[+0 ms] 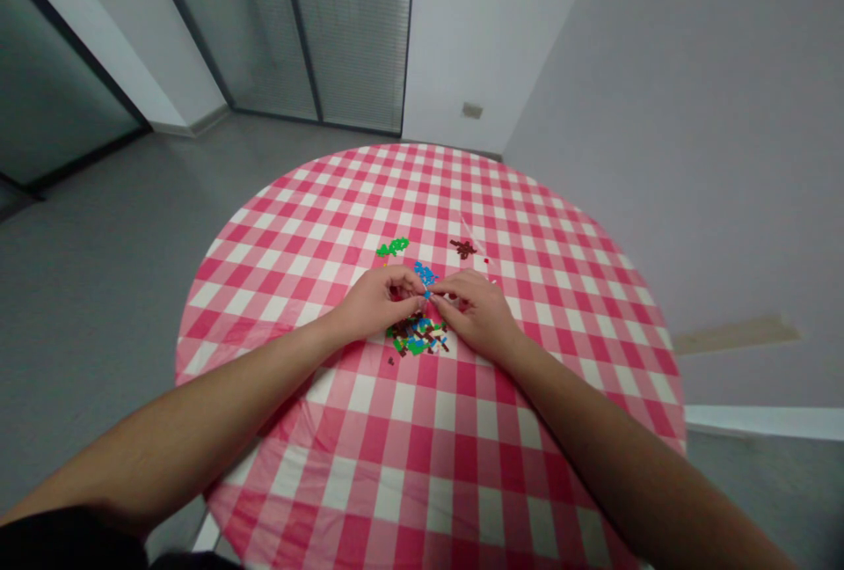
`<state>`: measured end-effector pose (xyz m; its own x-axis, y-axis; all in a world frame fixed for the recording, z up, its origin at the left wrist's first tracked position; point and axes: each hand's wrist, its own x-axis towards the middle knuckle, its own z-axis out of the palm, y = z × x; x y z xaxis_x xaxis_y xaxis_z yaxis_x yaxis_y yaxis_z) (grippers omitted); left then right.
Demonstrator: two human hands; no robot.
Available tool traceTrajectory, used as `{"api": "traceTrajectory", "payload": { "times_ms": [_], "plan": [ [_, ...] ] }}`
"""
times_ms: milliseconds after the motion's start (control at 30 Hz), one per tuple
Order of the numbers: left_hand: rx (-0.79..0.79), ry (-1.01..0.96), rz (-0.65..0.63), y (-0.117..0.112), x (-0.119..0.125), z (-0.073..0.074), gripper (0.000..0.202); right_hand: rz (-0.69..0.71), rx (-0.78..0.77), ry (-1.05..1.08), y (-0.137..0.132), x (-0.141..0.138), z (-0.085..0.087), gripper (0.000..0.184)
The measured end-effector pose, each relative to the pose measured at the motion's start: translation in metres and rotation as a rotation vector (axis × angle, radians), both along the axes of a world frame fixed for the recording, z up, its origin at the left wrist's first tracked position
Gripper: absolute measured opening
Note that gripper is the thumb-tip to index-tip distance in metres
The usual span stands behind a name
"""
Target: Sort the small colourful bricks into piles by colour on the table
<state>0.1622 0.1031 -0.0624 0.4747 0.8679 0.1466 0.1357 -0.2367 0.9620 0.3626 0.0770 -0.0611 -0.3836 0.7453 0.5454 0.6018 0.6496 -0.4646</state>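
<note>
My left hand (377,297) and my right hand (476,310) meet fingertip to fingertip above a mixed pile of small coloured bricks (417,337) on a round table with a red and white checked cloth (422,429). Both hands are curled in a pinch; a tiny blue piece shows between the fingertips, and I cannot make out which hand grips it. A small group of blue bricks (425,272) lies just beyond the fingers. A group of green bricks (393,246) lies further back on the left, and a group of dark brown bricks (462,247) further back on the right.
A single red piece (486,261) lies near the brown group. The table stands close to a pale wall (692,157) on the right. Grey floor (98,271) spreads to the left, with glass partitions and blinds (343,25) behind.
</note>
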Motion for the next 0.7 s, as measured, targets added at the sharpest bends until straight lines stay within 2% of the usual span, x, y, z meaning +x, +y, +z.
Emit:
{"api": "traceTrajectory", "payload": {
  "times_ms": [333, 567, 700],
  "plan": [
    [0.005, 0.012, 0.027, 0.000, 0.000, -0.003, 0.015, 0.019, 0.001, 0.020, 0.000, -0.001, 0.000, 0.015],
    [0.163, 0.177, 0.209, 0.012, -0.006, -0.010, 0.018, -0.027, -0.035, 0.012, -0.002, 0.000, 0.002, 0.015],
    [0.243, 0.286, 0.209, 0.018, -0.009, -0.009, 0.016, -0.039, -0.049, 0.014, -0.002, 0.002, 0.002, 0.015]
  ]
}}
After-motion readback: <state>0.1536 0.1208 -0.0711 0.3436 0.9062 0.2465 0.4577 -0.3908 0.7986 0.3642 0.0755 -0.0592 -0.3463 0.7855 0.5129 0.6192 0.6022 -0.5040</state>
